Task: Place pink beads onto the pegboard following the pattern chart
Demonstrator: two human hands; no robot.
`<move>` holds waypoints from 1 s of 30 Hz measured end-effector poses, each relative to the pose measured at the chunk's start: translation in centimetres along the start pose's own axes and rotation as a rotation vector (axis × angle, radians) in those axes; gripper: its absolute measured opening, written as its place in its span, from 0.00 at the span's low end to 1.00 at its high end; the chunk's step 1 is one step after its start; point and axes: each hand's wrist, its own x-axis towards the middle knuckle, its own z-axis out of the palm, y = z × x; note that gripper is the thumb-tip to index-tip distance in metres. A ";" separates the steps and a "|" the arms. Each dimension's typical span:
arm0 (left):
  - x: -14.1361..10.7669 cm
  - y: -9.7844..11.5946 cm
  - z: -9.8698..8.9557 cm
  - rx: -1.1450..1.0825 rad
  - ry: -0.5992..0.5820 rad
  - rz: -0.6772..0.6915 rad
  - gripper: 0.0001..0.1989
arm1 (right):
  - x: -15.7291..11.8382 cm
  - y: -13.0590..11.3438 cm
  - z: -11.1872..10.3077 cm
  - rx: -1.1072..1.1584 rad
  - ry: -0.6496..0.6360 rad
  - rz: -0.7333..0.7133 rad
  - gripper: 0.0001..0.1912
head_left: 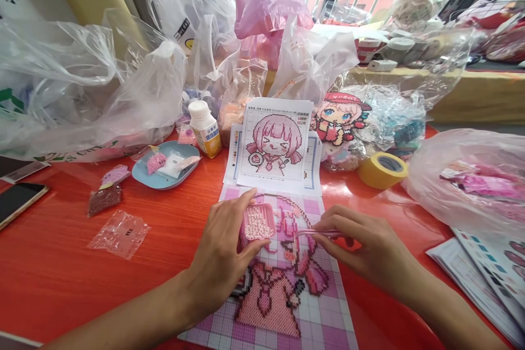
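Observation:
My left hand (223,254) holds a small pink tray (258,222) of pale beads over a checked pegboard (324,311). On the board lies a bead picture of a pink-haired girl (273,290). My right hand (365,249) pinches pink tweezers (318,233), their tip pointing left toward the tray, just above the bead picture. A printed pattern sheet (275,147) of the same girl lies right behind the board.
On the red table (57,262) are a blue dish (162,167) with bead packets, a white bottle (204,128), a yellow tape roll (383,169), small bead bags (120,233), a phone (18,199), booklets (488,273) at right and plastic bags (82,82) behind.

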 end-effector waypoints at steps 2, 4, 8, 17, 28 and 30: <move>0.0 0.0 0.0 -0.003 -0.004 0.002 0.29 | 0.0 0.0 -0.1 -0.004 0.003 0.009 0.07; -0.1 0.0 0.0 -0.005 -0.008 0.001 0.31 | 0.0 0.1 -0.1 -0.007 0.000 0.014 0.08; -0.1 0.0 -0.1 -0.014 -0.020 -0.003 0.35 | 0.0 0.1 0.0 -0.009 -0.007 0.016 0.09; 0.0 0.0 0.0 -0.025 -0.029 -0.011 0.40 | -0.4 0.2 0.7 -0.013 -0.007 0.041 0.09; -0.3 -0.2 0.2 -0.047 -0.033 -0.019 0.36 | -0.6 0.4 1.0 -0.026 -0.010 0.027 0.07; -0.3 -0.2 0.3 -0.051 -0.035 -0.022 0.36 | -0.6 0.4 1.0 -0.027 -0.013 0.021 0.07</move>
